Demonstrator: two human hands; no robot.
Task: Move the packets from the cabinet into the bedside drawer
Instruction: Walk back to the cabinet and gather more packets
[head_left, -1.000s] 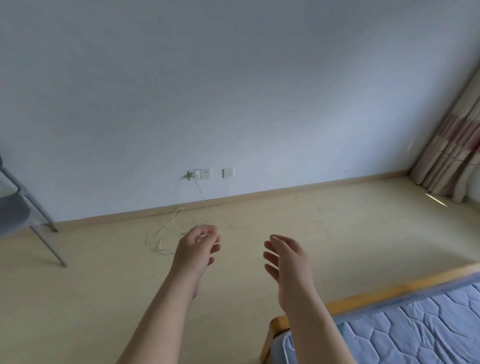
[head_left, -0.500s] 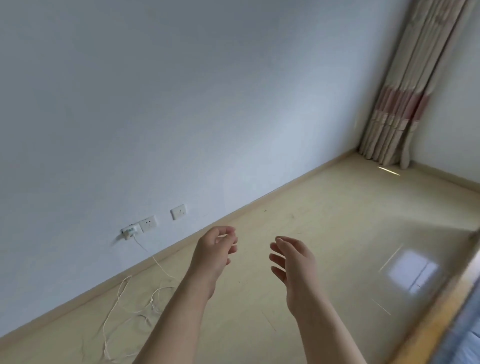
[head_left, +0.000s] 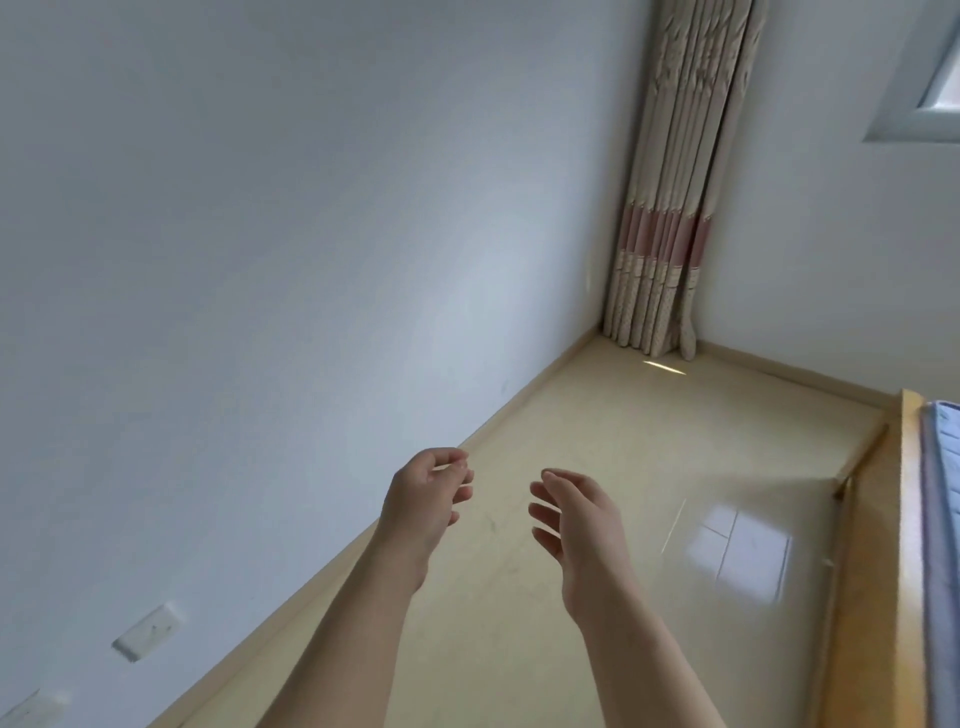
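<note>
Tile (head_left: 649, 441), perhaps, under left hand (head_left: 426, 499), right hand (head_left: 582, 525)

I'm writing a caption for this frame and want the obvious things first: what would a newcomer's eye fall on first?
Two bare hands, the left hand and the right hand, reach out empty in the lower middle, above the glossy cream floor. Beyond them, the gathered beige curtain with a pink band hangs in the far corner. A bright window reflection shines on the floor to the right of the hands.
</note>
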